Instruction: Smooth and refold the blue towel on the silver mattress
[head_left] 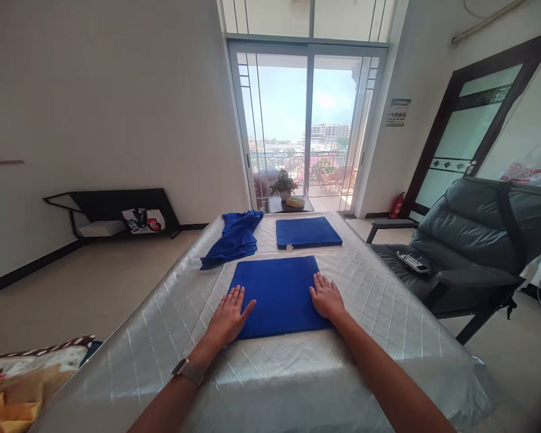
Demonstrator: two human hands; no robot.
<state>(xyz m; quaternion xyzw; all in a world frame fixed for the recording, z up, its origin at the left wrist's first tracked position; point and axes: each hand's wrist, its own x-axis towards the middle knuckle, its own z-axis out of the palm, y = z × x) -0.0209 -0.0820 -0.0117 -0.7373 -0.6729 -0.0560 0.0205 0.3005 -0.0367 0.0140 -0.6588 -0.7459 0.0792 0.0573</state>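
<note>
A flat, folded blue cloth [279, 294] lies squared up on the quilted silver-white cover [297, 373] in front of me. Along its left edge rests my left hand [229, 313], palm down, thumb spread over the cloth. My right hand [326, 296] lies flat at the right edge, fingers stretched out, touching the cloth. Neither hand grips anything. Beyond this cloth sits a second folded blue stack [309, 231] with a small white tag at its front edge. To the left of that stack, a crumpled blue cloth [237, 236] lies loosely heaped.
A dark reclining chair [469, 240] with a power strip [413, 263] on its seat stands at the right. Past the far edge, a small table [275, 206] holds a potted plant [284, 182] before the sliding glass door. Patterned bedding [31, 385] shows at lower left.
</note>
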